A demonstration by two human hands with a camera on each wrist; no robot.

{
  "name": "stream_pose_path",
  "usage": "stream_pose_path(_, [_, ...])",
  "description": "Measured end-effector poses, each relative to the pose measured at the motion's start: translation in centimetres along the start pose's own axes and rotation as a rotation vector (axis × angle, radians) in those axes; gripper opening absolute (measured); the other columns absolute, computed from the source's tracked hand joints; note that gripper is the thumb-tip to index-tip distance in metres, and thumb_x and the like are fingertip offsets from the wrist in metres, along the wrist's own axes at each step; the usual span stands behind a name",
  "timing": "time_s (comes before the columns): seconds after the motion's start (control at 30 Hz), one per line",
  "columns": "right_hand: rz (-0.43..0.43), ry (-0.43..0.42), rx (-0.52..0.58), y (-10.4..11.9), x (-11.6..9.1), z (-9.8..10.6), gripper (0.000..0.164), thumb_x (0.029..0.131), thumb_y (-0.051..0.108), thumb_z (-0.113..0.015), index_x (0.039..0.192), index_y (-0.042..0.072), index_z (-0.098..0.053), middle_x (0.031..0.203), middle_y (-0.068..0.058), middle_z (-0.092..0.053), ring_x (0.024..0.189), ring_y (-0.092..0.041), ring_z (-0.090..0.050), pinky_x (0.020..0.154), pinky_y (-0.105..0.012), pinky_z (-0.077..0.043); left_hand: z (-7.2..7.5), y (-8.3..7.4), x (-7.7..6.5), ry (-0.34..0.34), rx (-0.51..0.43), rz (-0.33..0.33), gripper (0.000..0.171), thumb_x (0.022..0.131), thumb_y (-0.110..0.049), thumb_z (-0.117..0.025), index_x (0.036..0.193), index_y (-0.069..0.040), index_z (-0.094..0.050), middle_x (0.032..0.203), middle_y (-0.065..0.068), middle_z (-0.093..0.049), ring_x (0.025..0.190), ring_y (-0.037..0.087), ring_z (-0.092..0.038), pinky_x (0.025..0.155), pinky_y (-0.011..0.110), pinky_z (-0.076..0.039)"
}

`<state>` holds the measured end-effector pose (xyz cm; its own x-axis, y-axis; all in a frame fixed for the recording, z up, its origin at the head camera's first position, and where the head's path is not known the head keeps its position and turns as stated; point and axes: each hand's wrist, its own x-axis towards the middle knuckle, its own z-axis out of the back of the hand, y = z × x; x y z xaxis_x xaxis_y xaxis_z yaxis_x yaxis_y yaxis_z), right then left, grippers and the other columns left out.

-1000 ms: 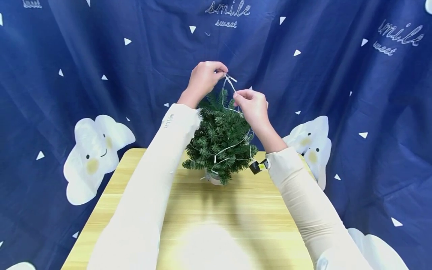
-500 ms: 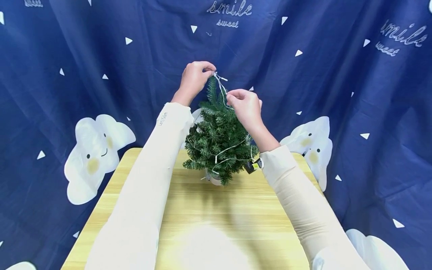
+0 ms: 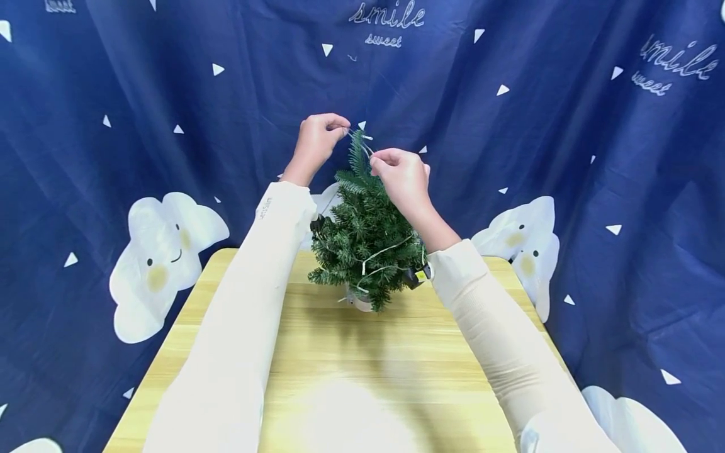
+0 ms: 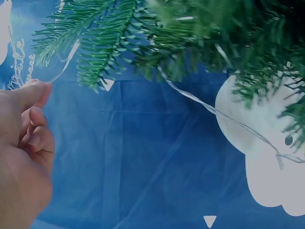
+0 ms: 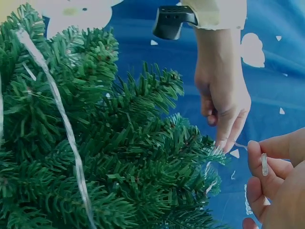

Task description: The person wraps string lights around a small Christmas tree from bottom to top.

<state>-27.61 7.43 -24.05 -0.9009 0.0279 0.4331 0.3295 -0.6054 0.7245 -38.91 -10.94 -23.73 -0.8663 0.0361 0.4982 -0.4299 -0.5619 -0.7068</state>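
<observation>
A small green artificial Christmas tree [image 3: 368, 233] stands in a light pot [image 3: 360, 303] on the table. A string of lights [image 5: 66, 119] with clear wire and small bulbs winds through its branches. Beside the tree top, my left hand [image 3: 317, 141] pinches the light string between thumb and fingertips. My right hand [image 3: 403, 179] pinches the same string a little lower and to the right, in front of the top. Between the two hands a short stretch of wire crosses the tip. In the right wrist view a bulb [image 5: 264, 164] hangs by the right fingers.
The wooden table [image 3: 340, 365] spreads in front of the tree, with a bright glare spot. Behind it hangs a blue curtain [image 3: 255, 75] with white clouds and triangles. A black wrist camera [image 3: 416, 277] sits at the right cuff, close to the branches.
Both hands have moved left with the light string, and the left hand has come down slightly. The wire now spans the tree tip instead of being held to its right.
</observation>
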Motion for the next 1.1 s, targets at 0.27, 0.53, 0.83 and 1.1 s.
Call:
stream_pose_path(0.27, [0.075, 0.023, -0.052, -0.6, -1.5, -0.5, 0.02, 0.098, 0.03, -0.064, 0.103, 0.018, -0.079, 0.088, 0.002, -0.078, 0.086, -0.013, -0.067, 0.107, -0.038, -0.03, 0.6, 1.2, -2.9, -0.052, -0.105, 0.026, 0.018, 0.096, -0.018, -0.069, 0.11, -0.011, -0.077, 0.109, 0.006, -0.077, 0.096, 0.016, -0.069, 0.08, 0.023, -0.048])
stream_pose_path(0.53, [0.122, 0.061, -0.073, -1.6, -3.2, -0.9, 0.022, 0.099, 0.028, -0.064, 0.104, 0.015, -0.079, 0.087, 0.002, -0.078, 0.087, -0.018, -0.065, 0.105, -0.042, -0.031, 0.4, 2.6, -6.1, -0.068, -0.076, 0.014, 0.018, 0.097, -0.02, -0.068, 0.111, -0.012, -0.077, 0.109, 0.004, -0.077, 0.093, 0.017, -0.068, 0.081, 0.026, -0.05])
stream_pose_path(0.83, [0.187, 0.037, -0.14, -2.0, -5.1, -0.7, 0.02, 0.098, 0.028, -0.065, 0.103, 0.015, -0.08, 0.084, 0.003, -0.077, 0.089, -0.022, -0.055, 0.099, -0.045, -0.031, 0.1, 3.6, -9.2, -0.102, -0.15, 0.01, 0.017, 0.097, -0.023, -0.069, 0.109, -0.014, -0.077, 0.108, 0.004, -0.076, 0.073, 0.012, -0.058, 0.062, 0.024, -0.043])
stream_pose_path(1.1, [0.219, -0.003, -0.145, -2.4, -6.4, 0.2, 0.017, 0.097, 0.024, -0.068, 0.103, 0.013, -0.08, 0.081, 0.001, -0.075, 0.082, -0.02, -0.049, 0.098, -0.047, -0.029, -0.1, 4.1, -10.6, -0.141, -0.233, -0.014, 0.018, 0.094, -0.024, -0.073, 0.106, -0.012, -0.078, 0.099, 0.004, -0.076, 0.066, 0.014, -0.053, 0.056, 0.025, -0.038])
